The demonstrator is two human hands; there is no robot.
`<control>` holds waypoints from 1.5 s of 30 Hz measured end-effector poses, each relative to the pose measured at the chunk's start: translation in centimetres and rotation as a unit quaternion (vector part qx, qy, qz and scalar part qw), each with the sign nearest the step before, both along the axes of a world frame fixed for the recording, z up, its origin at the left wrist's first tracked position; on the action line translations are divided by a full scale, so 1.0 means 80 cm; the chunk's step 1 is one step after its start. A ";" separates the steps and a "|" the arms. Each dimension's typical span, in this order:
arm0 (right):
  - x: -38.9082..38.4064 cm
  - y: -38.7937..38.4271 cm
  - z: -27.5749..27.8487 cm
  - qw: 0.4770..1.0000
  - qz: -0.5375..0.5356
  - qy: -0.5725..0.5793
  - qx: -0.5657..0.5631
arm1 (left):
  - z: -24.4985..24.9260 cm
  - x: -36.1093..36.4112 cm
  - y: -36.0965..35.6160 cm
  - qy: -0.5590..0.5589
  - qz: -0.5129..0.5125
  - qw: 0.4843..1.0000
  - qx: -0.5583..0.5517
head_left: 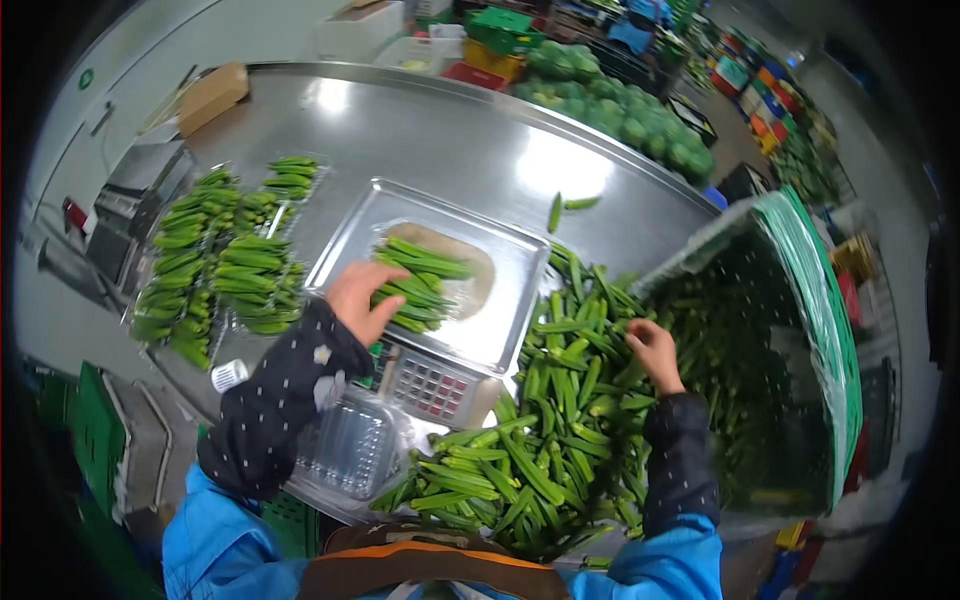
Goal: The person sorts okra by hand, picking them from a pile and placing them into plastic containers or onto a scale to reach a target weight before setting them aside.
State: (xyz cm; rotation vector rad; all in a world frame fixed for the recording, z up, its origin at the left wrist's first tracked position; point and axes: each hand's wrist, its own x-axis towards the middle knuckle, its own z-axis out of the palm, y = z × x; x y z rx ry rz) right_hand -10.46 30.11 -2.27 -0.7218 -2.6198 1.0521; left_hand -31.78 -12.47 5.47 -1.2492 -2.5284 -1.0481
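Okra pods (420,285) lie in a clear plastic tray on the metal pan (440,197) of a weighing scale, whose keypad (430,388) faces me. At the left side of these pods is my left hand (362,300), its thumb and fingers apart and touching the okra. Over the right part of a loose okra heap (560,400), my right hand (656,352) has its fingers curled together; whatever is between the fingertips is too small to make out. Nested empty clear trays (350,443) sit below my left forearm.
Several filled okra trays (255,280) stand at the left on the steel table (440,110). A lined green crate (812,330) of okra tips toward the heap at right. Two stray pods (556,212) lie behind the scale. Round green vegetables (620,110) are piled beyond the table.
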 end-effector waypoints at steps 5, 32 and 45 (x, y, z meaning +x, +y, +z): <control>-0.066 -0.022 0.005 0.988 0.106 -0.044 0.102 | -0.027 -0.077 0.056 0.157 -0.011 0.976 -0.150; -0.195 -0.268 0.042 0.968 0.158 0.157 0.116 | -0.043 -0.109 0.037 0.093 -0.085 0.977 -0.170; -0.037 0.001 0.013 0.996 0.036 -0.048 -0.069 | -0.022 -0.095 0.022 0.051 -0.129 0.973 -0.185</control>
